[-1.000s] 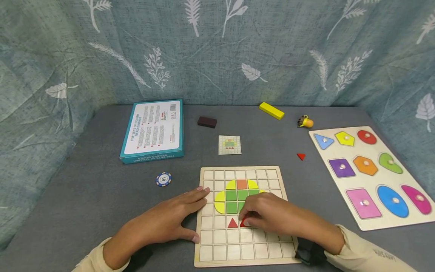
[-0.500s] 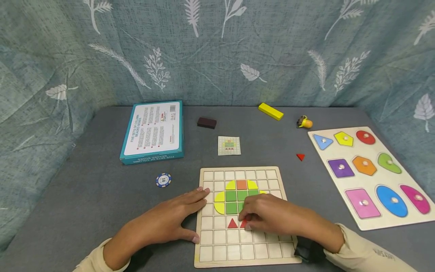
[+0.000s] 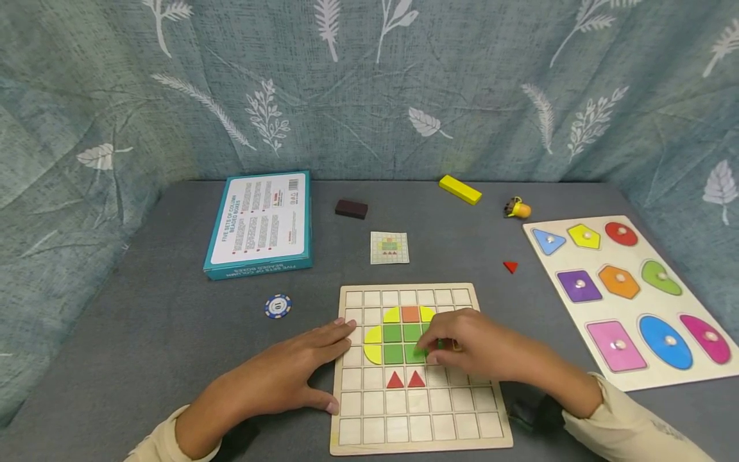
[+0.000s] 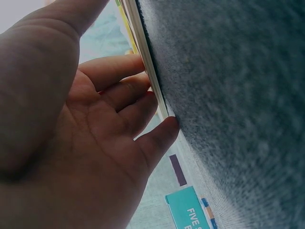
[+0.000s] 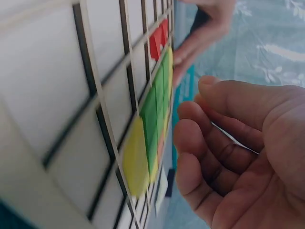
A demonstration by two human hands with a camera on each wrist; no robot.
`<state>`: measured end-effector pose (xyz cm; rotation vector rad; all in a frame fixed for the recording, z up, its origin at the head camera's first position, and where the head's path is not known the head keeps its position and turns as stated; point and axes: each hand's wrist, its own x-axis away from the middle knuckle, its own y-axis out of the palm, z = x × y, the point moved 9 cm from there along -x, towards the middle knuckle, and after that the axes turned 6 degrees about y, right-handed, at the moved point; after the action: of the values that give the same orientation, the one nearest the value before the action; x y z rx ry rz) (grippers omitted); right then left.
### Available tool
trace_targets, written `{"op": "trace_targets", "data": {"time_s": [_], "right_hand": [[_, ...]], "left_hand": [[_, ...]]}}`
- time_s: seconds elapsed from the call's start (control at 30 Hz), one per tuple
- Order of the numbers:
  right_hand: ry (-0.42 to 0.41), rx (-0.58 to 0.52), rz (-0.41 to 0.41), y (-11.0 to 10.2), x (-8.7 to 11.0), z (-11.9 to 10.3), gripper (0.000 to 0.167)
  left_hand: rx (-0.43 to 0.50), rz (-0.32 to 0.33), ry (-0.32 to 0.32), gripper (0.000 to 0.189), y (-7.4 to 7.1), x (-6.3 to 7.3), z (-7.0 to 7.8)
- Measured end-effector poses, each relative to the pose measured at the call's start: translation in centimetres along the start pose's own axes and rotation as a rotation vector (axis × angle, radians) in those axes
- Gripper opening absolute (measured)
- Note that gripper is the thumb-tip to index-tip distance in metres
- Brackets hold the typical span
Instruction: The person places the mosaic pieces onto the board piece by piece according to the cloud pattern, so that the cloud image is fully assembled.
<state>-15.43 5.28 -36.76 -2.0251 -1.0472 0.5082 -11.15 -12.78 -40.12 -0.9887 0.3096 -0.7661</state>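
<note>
A wooden grid board (image 3: pixel 373 430) lies at the front of the table. Yellow curved pieces (image 3: pixel 374 344), green squares (image 3: pixel 393 343) and an orange square (image 3: pixel 410 314) sit in its cells. Below them are two red triangles, a left one (image 3: pixel 395 380) and a right one (image 3: pixel 416 380). My left hand (image 3: pixel 283 372) rests along the board's left edge, fingertips and thumb touching it. Above the green squares hovers my right hand (image 3: pixel 470 346), fingers loosely bent and holding nothing; it hides part of the pattern. The right wrist view shows bare fingertips (image 5: pixel 188 136) apart from the board.
A loose red triangle (image 3: pixel 510 266) lies right of a small pattern card (image 3: pixel 389 248). Around them are a teal box (image 3: pixel 260 221), a poker chip (image 3: pixel 278 306), a dark block (image 3: pixel 351 208), a yellow block (image 3: pixel 460 189), a small orange-and-black toy (image 3: pixel 518 207) and a knobbed shape puzzle (image 3: pixel 626 305).
My right hand has let go of the right red triangle, which now lies flat in its cell. That hand has lifted and moved away, up and rightward. My left hand stays put.
</note>
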Motion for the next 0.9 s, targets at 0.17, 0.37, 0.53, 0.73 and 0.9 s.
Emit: {"op": "trace_targets", "data": {"time_s": [0.17, 0.37, 0.53, 0.73, 0.9], "right_hand": [[-0.009, -0.036, 0.084, -1.9, 0.5, 1.3, 0.014], [0.03, 0.003, 0.201, -4.8, 1.4, 3.6, 0.016], [0.148, 0.065, 0.268, -6.8, 2.6, 6.2, 0.017], [0.286, 0.153, 0.291, -8.5, 4.0, 9.4, 0.02], [0.359, 0.19, 0.332, -10.1, 4.8, 11.1, 0.022]], "left_hand": [[-0.023, 0.012, 0.03, 0.089, -0.2, 0.0, 0.2], [-0.029, 0.017, 0.025, 0.09, -0.1, 0.0, 0.2], [-0.025, 0.006, 0.026, 0.09, 0.1, -0.1, 0.1], [0.008, -0.011, -0.01, 0.089, 0.3, -0.1, -0.1], [0.015, -0.003, -0.014, 0.089, 0.3, 0.0, -0.1]]}}
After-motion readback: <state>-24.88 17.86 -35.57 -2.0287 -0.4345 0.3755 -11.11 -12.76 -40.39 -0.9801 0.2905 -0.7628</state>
